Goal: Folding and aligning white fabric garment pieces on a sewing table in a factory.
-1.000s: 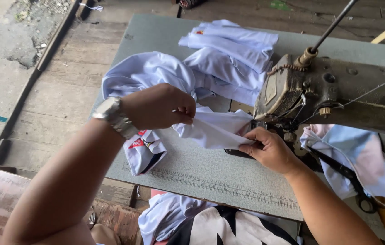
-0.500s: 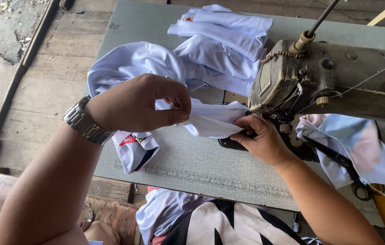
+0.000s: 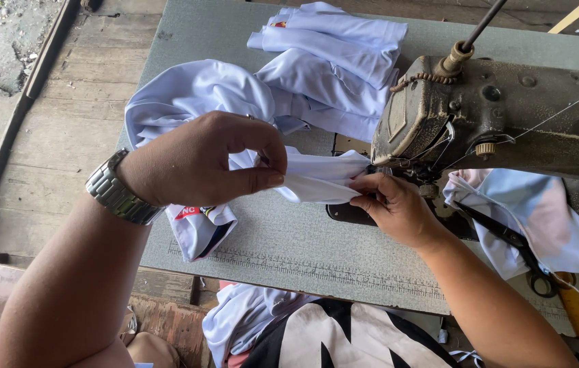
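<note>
Surface: grey-green sewing table (image 3: 282,252) on a floor of worn wooden planks (image 3: 51,123), seen from above.
Nearest: more white cloth (image 3: 248,320) hangs below the table's near edge, by the person's lap.
Left hand (image 3: 201,163): raised over the table, a metal wristwatch (image 3: 117,191) on the wrist; thumb and fingertips are pressed together, pinching the near end of a folded strip of white fabric (image 3: 320,178).
Right hand (image 3: 395,208): low on the table just before the machine's needle area, fingers curled and pinching the strip's far end.
White fabric: stretched between the two hands, lifted off the table on the left side.
Right edge: black-bladed scissors (image 3: 507,238) with an orange handle lie on a pale blue and white cloth (image 3: 541,218).
Machine: old dark sewing machine (image 3: 500,116) stands behind the right hand.
Far: a pile of white garments (image 3: 330,61) lies on the table's back half.
</note>
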